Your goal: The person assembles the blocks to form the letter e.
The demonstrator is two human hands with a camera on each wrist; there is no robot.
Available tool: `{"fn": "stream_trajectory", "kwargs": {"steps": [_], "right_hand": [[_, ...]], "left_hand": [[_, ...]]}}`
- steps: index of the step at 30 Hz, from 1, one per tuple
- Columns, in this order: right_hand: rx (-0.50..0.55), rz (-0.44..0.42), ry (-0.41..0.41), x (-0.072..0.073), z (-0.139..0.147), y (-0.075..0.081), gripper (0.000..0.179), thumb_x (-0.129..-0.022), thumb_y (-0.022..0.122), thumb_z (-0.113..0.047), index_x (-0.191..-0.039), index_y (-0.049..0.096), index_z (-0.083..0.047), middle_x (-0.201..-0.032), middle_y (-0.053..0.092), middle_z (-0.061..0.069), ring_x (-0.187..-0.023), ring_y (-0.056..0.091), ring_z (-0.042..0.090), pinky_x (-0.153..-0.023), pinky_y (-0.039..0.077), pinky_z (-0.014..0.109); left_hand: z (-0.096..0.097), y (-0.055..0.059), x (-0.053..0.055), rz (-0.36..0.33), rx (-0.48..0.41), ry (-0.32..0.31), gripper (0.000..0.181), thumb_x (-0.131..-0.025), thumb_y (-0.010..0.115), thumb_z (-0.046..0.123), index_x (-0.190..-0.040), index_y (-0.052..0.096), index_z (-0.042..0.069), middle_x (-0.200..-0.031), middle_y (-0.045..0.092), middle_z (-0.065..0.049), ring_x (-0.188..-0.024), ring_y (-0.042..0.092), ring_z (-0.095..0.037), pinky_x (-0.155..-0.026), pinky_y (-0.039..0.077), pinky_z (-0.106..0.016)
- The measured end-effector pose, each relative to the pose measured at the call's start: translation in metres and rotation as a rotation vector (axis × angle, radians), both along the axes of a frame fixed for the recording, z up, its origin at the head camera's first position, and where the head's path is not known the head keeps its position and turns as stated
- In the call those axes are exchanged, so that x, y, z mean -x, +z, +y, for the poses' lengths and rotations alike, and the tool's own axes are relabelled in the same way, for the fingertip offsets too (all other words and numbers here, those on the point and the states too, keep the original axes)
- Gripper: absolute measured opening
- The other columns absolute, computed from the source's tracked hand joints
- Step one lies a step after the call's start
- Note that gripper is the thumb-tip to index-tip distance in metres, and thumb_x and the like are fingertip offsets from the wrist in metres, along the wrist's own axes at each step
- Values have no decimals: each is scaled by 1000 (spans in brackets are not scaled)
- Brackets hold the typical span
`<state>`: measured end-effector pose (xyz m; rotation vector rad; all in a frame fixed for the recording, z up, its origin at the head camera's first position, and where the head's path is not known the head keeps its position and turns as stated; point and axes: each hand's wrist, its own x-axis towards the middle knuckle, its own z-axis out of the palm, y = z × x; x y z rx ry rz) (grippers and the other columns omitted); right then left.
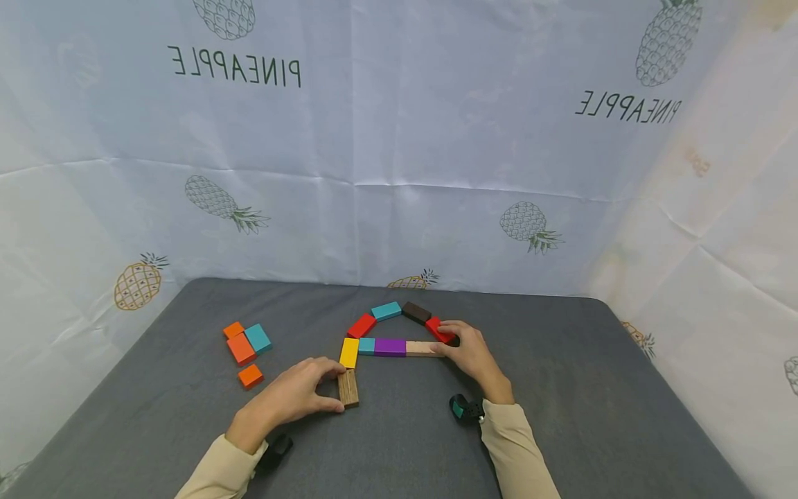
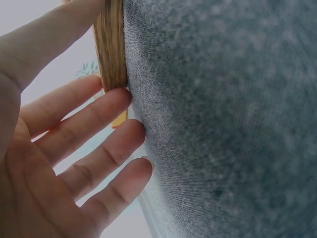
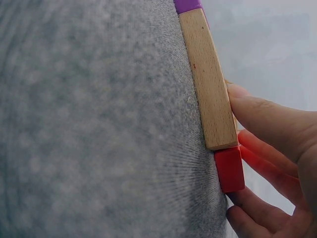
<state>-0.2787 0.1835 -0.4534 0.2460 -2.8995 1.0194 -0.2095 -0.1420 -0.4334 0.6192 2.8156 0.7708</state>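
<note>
My left hand (image 1: 291,392) holds a brown wood-grain block (image 1: 349,390) by its ends, thumb at the near end and fingers at the far one. Beyond that block lies a yellow block (image 1: 350,353), end to end with it. My right hand (image 1: 472,355) has its fingers curled about a red block (image 1: 438,331), while the thumb touches a pale wooden block (image 1: 421,348). In the right wrist view the pale block's end meets the red block (image 3: 230,169). A purple block (image 1: 390,347) and a short blue block (image 1: 366,346) continue the straight row leftward.
Above the row, another red block (image 1: 361,326), a blue block (image 1: 386,310) and a dark brown block (image 1: 416,313) form an arch. Loose orange blocks (image 1: 241,348) and a blue block (image 1: 258,338) lie at left on the grey tabletop (image 1: 592,416). A pineapple-print cloth (image 1: 399,138) hangs behind.
</note>
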Motion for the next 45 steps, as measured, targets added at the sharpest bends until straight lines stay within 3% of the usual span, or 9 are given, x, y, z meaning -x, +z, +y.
{"fn": "stream_trajectory", "kwargs": {"steps": [17, 28, 38, 45], "right_hand": [[34, 33, 41, 2, 3, -4, 47, -88, 76, -26, -127, 67, -2, -140, 58, 15, -136, 48, 39, -109, 41, 56], [33, 29, 41, 2, 5, -5, 47, -88, 76, -27, -127, 67, -2, -140, 58, 15, -135, 48, 39, -108, 43, 56], [26, 39, 45, 3, 5, -5, 46, -88, 76, -26, -126, 67, -2, -140, 59, 14, -134, 49, 39, -108, 42, 56], [24, 32, 42, 2, 4, -4, 46, -87, 77, -25, -126, 67, -2, -139, 59, 15, -134, 49, 39, -108, 42, 57]], "left_hand": [[-6, 3, 1, 10, -38, 0, 61, -76, 84, 40, -126, 65, 9, -111, 67, 1, -100, 60, -17, -85, 53, -42], [-32, 11, 8, 67, -53, 106, 54, -85, 78, 30, -131, 62, 7, -114, 67, -8, -98, 61, -22, -79, 52, -39], [-61, 12, 13, 146, -63, 194, 49, -89, 74, 23, -132, 60, 3, -124, 64, -18, -109, 62, -35, -87, 53, -51], [-75, 7, 13, 206, -53, 278, 44, -92, 70, 19, -132, 61, 3, -129, 60, -26, -124, 51, -47, -93, 48, -59]]}}
